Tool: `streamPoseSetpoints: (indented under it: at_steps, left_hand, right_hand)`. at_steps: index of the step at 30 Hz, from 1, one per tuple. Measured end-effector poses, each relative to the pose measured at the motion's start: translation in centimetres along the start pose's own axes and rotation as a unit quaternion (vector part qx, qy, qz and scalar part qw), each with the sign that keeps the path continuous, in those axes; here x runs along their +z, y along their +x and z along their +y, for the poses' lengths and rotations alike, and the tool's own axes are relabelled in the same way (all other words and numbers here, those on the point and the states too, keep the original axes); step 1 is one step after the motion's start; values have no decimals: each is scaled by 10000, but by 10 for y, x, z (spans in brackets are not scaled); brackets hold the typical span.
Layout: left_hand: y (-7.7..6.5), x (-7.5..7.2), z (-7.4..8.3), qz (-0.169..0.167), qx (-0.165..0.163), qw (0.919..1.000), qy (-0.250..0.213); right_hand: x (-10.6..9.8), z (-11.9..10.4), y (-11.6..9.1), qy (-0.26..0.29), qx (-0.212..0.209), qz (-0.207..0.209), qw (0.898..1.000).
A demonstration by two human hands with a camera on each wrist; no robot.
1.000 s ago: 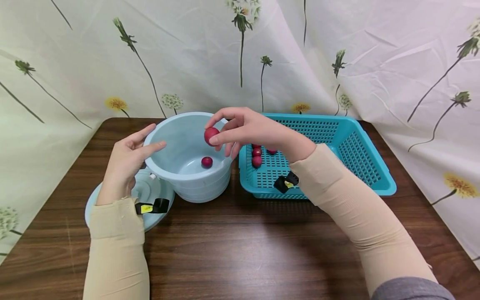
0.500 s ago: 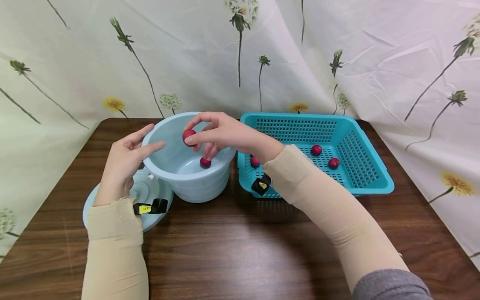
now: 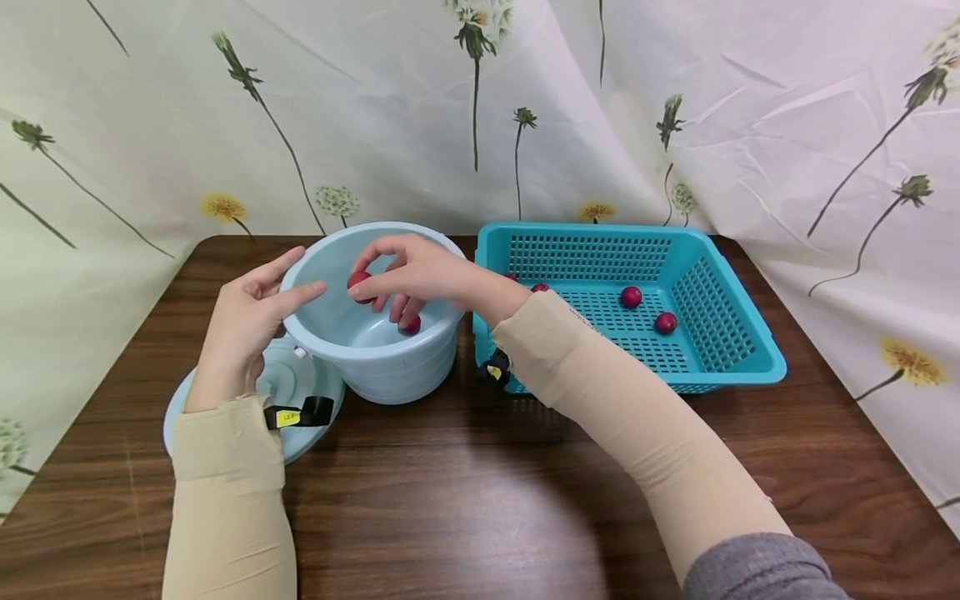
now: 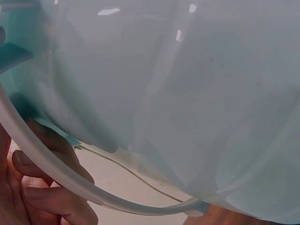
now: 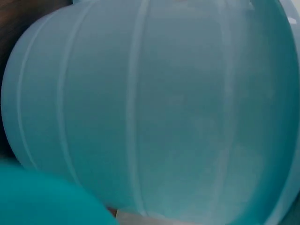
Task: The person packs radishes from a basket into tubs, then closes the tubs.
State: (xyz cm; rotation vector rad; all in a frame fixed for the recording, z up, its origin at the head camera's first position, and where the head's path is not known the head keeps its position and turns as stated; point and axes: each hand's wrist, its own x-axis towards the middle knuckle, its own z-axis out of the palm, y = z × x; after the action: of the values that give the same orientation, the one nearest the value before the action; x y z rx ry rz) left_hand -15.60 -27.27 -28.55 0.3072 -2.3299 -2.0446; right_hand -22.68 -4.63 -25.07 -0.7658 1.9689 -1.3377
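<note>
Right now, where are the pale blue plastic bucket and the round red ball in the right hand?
Pale blue plastic bucket (image 3: 405, 372), head view: outer front wall.
Round red ball (image 3: 357, 282), head view: uncovered upper left.

Bucket (image 3: 397, 373): smooth, glossy plastic. Lid (image 3: 300, 382): smooth plastic. Basket (image 3: 759, 371): perforated plastic, slight sheen. Red balls (image 3: 631, 297): smooth, shiny. Table (image 3: 450, 500): wood grain, semi-gloss. Beige sleeves (image 3: 228, 525): matt cloth. Backdrop (image 3: 375, 108): creased cloth, faint sheen.

Yellow tag (image 3: 287, 417) on the left strap (image 3: 318, 411), print too tiny to read! And the label (image 3: 493, 373) on the right strap (image 3: 501, 361), equally illegible.
</note>
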Motion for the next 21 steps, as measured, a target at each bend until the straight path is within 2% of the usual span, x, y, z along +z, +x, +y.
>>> streamPoseSetpoints:
  at_steps: [4,21]
  left_hand:
    - [-1,0,0,18,20,10000,48]
    - [-1,0,0,47,20,9999,134]
  right_hand:
    - [4,-1,1,-268,157,-89,9995]
    - [10,-2,3,-1200,402,107,9919]
